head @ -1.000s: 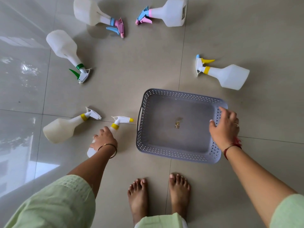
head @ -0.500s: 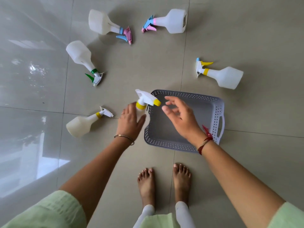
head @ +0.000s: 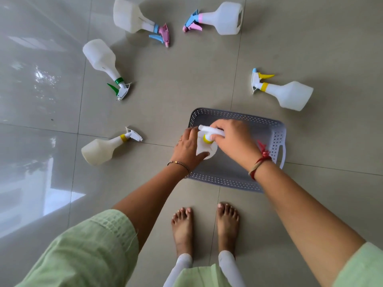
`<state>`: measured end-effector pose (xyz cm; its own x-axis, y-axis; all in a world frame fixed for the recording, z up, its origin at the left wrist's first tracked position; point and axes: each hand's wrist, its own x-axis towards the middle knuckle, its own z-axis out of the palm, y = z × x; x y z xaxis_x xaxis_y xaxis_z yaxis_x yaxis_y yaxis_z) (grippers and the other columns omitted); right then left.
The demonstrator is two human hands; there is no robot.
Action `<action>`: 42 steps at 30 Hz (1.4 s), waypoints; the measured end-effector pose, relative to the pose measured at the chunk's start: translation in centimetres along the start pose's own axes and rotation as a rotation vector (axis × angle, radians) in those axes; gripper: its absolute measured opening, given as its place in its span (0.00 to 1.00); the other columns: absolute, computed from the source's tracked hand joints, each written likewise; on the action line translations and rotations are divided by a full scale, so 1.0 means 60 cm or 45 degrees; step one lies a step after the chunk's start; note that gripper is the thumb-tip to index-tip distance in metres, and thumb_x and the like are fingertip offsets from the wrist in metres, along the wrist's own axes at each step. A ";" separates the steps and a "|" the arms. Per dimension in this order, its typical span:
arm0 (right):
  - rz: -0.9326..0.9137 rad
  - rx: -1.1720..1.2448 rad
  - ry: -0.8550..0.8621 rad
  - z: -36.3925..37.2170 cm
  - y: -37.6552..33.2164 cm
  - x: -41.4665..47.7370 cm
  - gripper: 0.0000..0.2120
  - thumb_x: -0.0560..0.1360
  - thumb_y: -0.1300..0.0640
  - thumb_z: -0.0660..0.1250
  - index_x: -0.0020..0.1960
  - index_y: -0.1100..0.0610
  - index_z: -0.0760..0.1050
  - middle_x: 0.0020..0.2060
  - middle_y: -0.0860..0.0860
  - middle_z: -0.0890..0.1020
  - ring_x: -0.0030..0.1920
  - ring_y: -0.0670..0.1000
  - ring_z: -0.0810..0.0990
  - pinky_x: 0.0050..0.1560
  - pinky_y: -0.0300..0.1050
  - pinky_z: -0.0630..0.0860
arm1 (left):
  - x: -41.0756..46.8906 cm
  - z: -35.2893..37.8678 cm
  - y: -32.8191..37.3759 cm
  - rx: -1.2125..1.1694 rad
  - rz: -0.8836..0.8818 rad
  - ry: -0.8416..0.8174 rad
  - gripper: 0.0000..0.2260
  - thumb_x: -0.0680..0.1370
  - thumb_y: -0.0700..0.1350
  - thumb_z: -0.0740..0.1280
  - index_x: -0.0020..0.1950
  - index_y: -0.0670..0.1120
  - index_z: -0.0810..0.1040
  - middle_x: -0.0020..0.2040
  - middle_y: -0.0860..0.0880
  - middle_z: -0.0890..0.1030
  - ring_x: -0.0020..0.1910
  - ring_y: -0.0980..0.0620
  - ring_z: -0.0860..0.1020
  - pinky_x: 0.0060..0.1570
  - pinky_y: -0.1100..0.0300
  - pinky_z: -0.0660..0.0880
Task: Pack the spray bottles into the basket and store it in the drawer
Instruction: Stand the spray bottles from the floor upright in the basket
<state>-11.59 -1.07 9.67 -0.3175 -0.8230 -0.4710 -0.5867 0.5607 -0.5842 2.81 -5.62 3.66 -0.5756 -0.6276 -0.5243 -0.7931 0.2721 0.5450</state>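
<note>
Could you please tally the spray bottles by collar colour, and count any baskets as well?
Yellow-collar spray bottles: 3
Green-collar spray bottle: 1
Blue-collar spray bottle: 1
Pink-collar spray bottle: 1
Grey perforated basket: 1
Total: 7

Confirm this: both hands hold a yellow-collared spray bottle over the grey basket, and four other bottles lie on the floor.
Wrong count: the head view shows five other bottles on the floor, not four. The rest stands: left hand and right hand hold the yellow-collared bottle over the grey basket.
</note>
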 end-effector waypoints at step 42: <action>-0.652 -0.715 -0.282 0.133 -0.145 0.011 0.29 0.72 0.44 0.64 0.71 0.47 0.60 0.72 0.50 0.63 0.74 0.53 0.58 0.74 0.59 0.49 | -0.119 -0.136 -0.275 0.290 -0.561 0.302 0.29 0.70 0.46 0.67 0.70 0.44 0.63 0.69 0.41 0.65 0.68 0.39 0.63 0.65 0.47 0.65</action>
<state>-0.73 -5.78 9.14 0.2148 -0.8960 -0.3886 -0.9268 -0.0614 -0.3706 21.62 -11.56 3.77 -0.1392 -0.8579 -0.4947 -0.9872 0.0809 0.1376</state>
